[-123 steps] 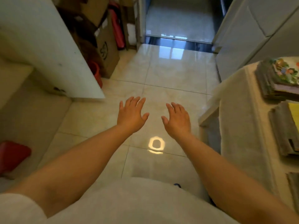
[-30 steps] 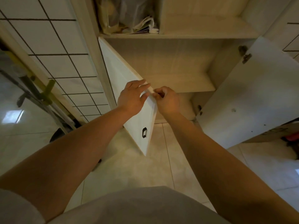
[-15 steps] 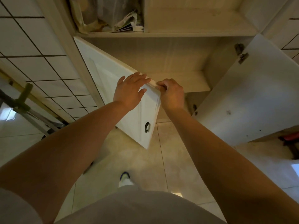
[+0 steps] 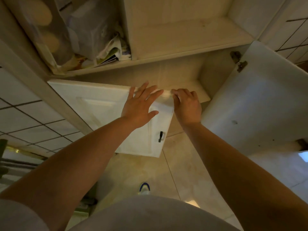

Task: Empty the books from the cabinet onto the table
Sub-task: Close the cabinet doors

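At cabinet: no legible writing I can read. Left hand (image 4: 139,108) flat, fingers straight, on left door (image 4: 100,107); right hand (image 4: 187,106) curled over its top edge.

Two cabinet doors (image 4: 93,104) (image 4: 260,104), two hands (image 4: 140,109) (image 4: 187,105), one door handle (image 4: 160,136), one shoe (image 4: 144,188).

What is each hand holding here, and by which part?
The right hand grips the left cabinet door by its top free corner; the left hand rests flat on the door's face, gripping nothing.
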